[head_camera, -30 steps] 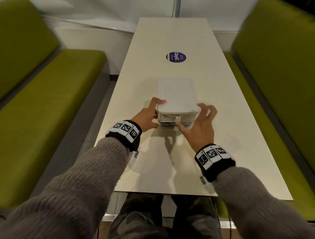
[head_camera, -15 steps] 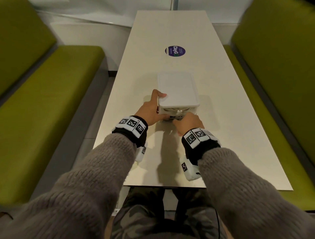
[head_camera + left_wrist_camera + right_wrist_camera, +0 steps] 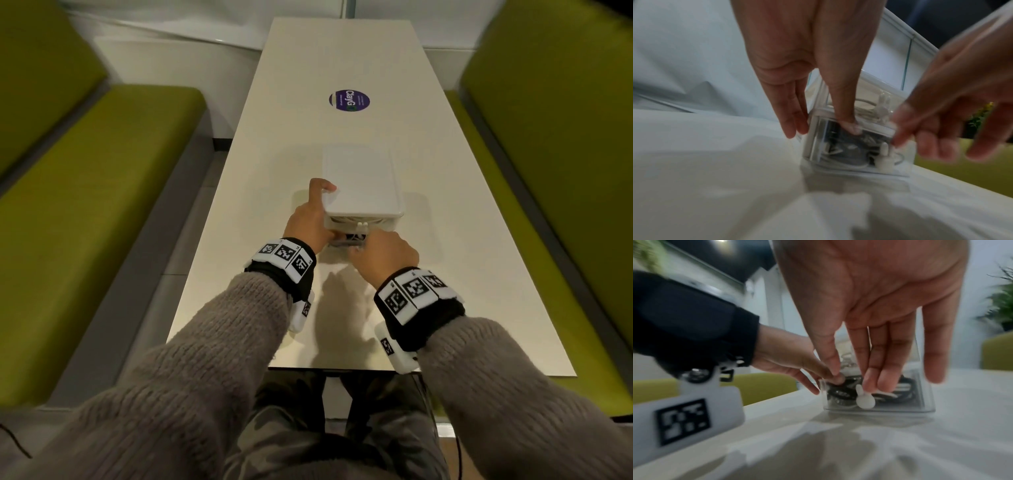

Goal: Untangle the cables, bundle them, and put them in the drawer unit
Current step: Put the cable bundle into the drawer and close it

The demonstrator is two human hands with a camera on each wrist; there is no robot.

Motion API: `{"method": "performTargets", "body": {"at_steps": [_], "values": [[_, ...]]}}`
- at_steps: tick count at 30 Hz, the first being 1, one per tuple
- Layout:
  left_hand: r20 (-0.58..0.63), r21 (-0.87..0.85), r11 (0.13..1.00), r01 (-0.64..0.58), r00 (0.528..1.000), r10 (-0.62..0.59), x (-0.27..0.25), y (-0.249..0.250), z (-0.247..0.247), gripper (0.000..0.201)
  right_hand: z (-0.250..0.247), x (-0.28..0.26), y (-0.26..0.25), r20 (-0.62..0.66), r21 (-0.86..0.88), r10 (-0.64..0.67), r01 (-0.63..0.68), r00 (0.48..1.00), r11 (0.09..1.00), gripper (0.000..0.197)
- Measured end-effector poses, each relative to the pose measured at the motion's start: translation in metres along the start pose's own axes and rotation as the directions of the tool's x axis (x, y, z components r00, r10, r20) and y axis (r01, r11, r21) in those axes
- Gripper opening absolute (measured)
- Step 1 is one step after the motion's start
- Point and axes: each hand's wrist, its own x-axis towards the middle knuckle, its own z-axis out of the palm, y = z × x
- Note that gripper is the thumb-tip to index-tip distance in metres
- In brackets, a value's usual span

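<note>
A white drawer unit (image 3: 361, 181) stands mid-table. Its clear lower drawer (image 3: 346, 241) sticks out a little toward me and holds coiled black and white cables (image 3: 840, 395). A white cable (image 3: 865, 107) lies in the upper drawer. My left hand (image 3: 310, 222) braces the unit's left front corner: one finger lies on the lid, the others run straight down the side, and the thumb (image 3: 849, 128) presses on the cables in the lower drawer. My right hand (image 3: 855, 379) has straight fingers whose tips touch the drawer front just above its rabbit-shaped knob (image 3: 864, 400).
The long white table (image 3: 445, 240) carries a round purple sticker (image 3: 349, 100) beyond the unit. Green benches run along the left (image 3: 102, 192) and the right (image 3: 565, 137). The table's near edge (image 3: 308, 368) is close to my forearms.
My right hand moved from spread beside the unit's right front corner to the front of the lower drawer. The left hand stayed at the left corner.
</note>
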Motion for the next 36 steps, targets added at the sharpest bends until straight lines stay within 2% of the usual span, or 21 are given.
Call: {"method": "performTargets", "body": {"at_steps": [2,4,6,9,12,14,16,18,20,23,24,25,27,28,30,32,36], "values": [[-0.02,-0.023,1.0,-0.003,1.0,0.002,0.002,0.0,0.0,0.077,0.004,-0.007,0.001,-0.044,-0.018,-0.143,0.142,0.989,0.99,0.027],[-0.015,-0.055,0.998,-0.018,1.0,0.017,0.004,0.001,-0.001,0.08,0.013,-0.01,0.003,0.058,-0.084,-0.235,0.24,0.97,0.967,0.056],[-0.003,-0.074,0.997,-0.033,0.999,0.033,0.005,0.003,-0.002,0.082,0.017,-0.01,0.004,0.161,-0.14,-0.218,0.241,0.963,0.96,0.074],[0.071,-0.08,0.995,-0.054,0.996,0.06,0.006,0.001,-0.01,0.09,0.013,-0.003,0.003,0.205,-0.201,-0.201,0.243,0.958,0.949,0.076],[0.313,-0.055,0.997,-0.046,0.948,0.061,0.007,-0.005,-0.031,0.105,0.006,0.0,0.001,0.26,-0.251,-0.147,0.214,0.954,0.944,0.072],[0.393,0.01,0.999,-0.05,0.919,0.042,0.004,-0.007,-0.037,0.119,0.008,0.0,-0.006,0.25,-0.282,-0.108,0.179,0.962,0.943,0.068],[0.322,0.014,0.999,-0.047,0.946,0.04,0.001,-0.008,-0.033,0.122,0.012,-0.001,-0.015,0.211,-0.292,-0.092,0.153,0.973,0.944,0.062],[0.213,-0.027,0.998,-0.06,0.975,0.064,0.0,-0.012,-0.023,0.116,0.016,-0.002,-0.021,0.204,-0.305,-0.083,0.144,0.975,0.941,0.061],[0.19,-0.063,0.995,-0.076,0.978,0.087,0.002,-0.017,-0.017,0.112,0.01,-0.005,-0.02,0.182,-0.271,-0.094,0.142,0.979,0.952,0.054],[0.223,-0.054,0.994,-0.096,0.969,0.106,0.004,-0.02,-0.02,0.107,-0.009,-0.006,-0.006,-0.053,-0.148,-0.154,0.145,0.987,0.978,0.025],[0.227,-0.046,0.993,-0.105,0.967,0.113,0.004,-0.019,-0.022,0.105,-0.016,-0.005,0.0,-0.146,-0.126,-0.164,0.146,0.976,0.981,0.028],[0.232,-0.044,0.993,-0.112,0.965,0.119,0.004,-0.019,-0.022,0.106,-0.023,-0.001,0.008,-0.225,-0.123,-0.179,0.155,0.958,0.98,0.039],[0.244,-0.045,0.992,-0.117,0.962,0.125,0.003,-0.019,-0.02,0.111,-0.03,0.014,0.028,-0.295,-0.173,-0.187,0.14,0.937,0.975,0.075],[0.239,-0.045,0.993,-0.112,0.964,0.119,0.003,-0.018,-0.018,0.115,-0.034,0.022,0.036,-0.25,-0.201,-0.163,0.114,0.954,0.973,0.088],[0.204,-0.057,0.993,-0.102,0.973,0.112,0.004,-0.02,-0.013,0.117,-0.037,0.037,0.047,-0.095,-0.253,-0.122,0.094,0.988,0.963,0.102],[0.17,-0.082,0.99,-0.114,0.977,0.126,0.005,-0.019,-0.009,0.113,-0.034,0.048,0.051,-0.05,-0.319,-0.163,0.139,0.985,0.938,0.1],[0.165,-0.076,0.991,-0.112,0.979,0.123,0.007,-0.021,-0.008,0.104,-0.019,0.054,0.043,-0.17,-0.402,-0.267,0.18,0.949,0.898,0.082]]}}
